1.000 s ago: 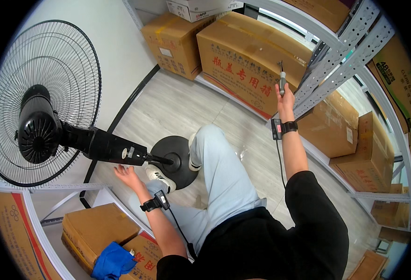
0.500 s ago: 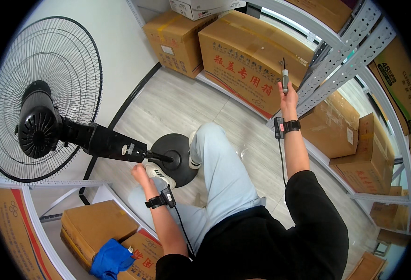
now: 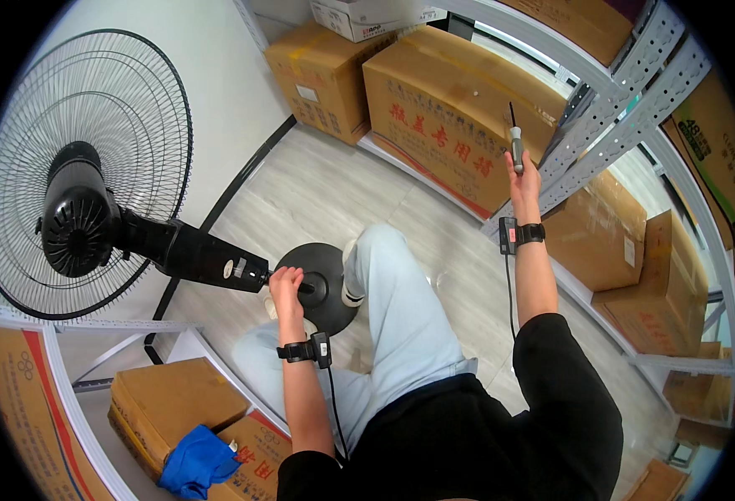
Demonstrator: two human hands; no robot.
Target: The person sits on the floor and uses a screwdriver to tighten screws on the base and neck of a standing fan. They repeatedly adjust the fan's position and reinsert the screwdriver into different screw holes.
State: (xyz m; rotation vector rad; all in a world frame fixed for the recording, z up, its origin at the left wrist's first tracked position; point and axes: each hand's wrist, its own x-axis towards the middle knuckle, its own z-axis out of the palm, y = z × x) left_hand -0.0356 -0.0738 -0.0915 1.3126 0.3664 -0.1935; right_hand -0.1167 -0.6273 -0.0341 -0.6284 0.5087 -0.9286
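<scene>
A black pedestal fan (image 3: pixel 205 257) stands at the left, its wire-cage head near the wall and its round base (image 3: pixel 327 302) on the floor by my feet. My left hand (image 3: pixel 287 292) is closed around the thin pole, just below the thick black neck. Out to the right, my right hand (image 3: pixel 524 177) grips a screwdriver (image 3: pixel 516 149) by its grey handle. The dark shaft points up and away, with nothing touching its tip. Each wrist carries a black strap with a small box and a cable.
Cardboard boxes (image 3: pixel 443 125) fill a low shelf at the back. More boxes (image 3: pixel 601 230) stand on metal racking (image 3: pixel 626 108) at the right. At the lower left, a blue cloth (image 3: pixel 198 462) lies over boxes on another rack. My bent legs flank the fan base.
My left hand has moved right and slightly up onto the fan's pole. My right hand, still holding the screwdriver, sits a little lower and farther right in the view.
</scene>
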